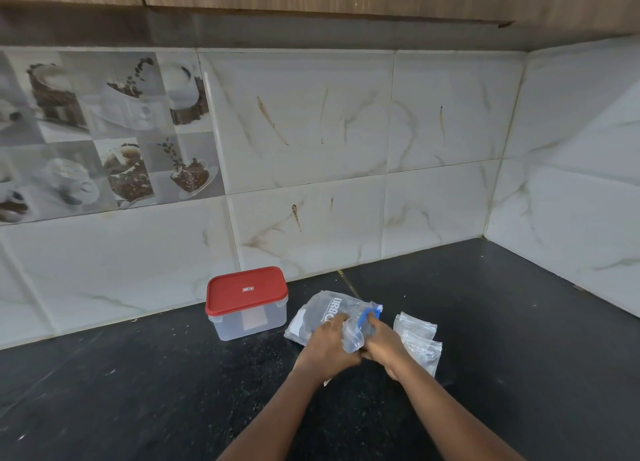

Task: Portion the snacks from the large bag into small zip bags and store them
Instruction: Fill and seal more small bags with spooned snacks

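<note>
A large clear plastic bag [322, 313] with dark lettering and a blue zip strip lies on the black countertop [138, 391] in front of me. My left hand [329, 343] grips the bag's crumpled middle. My right hand [381, 339] pinches the bag at its blue zip end. What is inside the bag is hard to make out. A small pile of clear zip bags [420, 341] lies flat just right of my right hand.
A clear plastic box with a red lid [246, 301] stands shut to the left of the bag, near the tiled wall [311, 149]. Another tiled wall closes off the right side. Wooden cabinets hang overhead.
</note>
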Motion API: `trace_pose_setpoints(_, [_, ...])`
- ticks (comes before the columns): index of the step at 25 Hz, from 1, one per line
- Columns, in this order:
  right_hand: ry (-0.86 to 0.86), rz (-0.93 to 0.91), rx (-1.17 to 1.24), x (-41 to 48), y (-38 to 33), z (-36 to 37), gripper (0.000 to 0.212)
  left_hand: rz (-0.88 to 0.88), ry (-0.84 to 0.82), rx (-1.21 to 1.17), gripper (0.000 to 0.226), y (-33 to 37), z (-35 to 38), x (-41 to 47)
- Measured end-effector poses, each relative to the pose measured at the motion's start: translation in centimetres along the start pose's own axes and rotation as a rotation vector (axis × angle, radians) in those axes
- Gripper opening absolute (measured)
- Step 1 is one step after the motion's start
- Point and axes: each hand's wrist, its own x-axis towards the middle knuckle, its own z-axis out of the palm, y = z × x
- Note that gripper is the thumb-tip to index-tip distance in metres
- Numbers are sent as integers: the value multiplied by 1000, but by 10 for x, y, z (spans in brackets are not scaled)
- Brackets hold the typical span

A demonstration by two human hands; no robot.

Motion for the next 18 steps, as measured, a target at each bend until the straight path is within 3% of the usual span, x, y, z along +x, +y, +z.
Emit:
trace_pose_setpoints(3, [11, -24, -207, 6, -3, 0, 67, -25, -11, -48, 72, 2, 0, -4])
trace_pose_setpoints(8, [43, 8, -200, 8, -14, 3, 34, -61, 41, -54, 66, -4, -11, -1])
trace_pose_setpoints(10, [31, -96, -386, 2, -21, 3, 22, -58, 89, -40, 62, -5, -17, -1])
trace_pose_setpoints(12, [-68, -181, -632, -5, -30, 6, 13, -25, 119, -46, 60, -5, -19, -2])
trace_pose_setpoints(14, [-165, -220, -871, -7, -38, 9, 24, 1, 115, -65, 61, -5, -18, -4])
trace_pose_setpoints(18, [-299, -194, -928, 2, -39, 10, 25, 30, 164, -123, 56, -10, -21, -6])
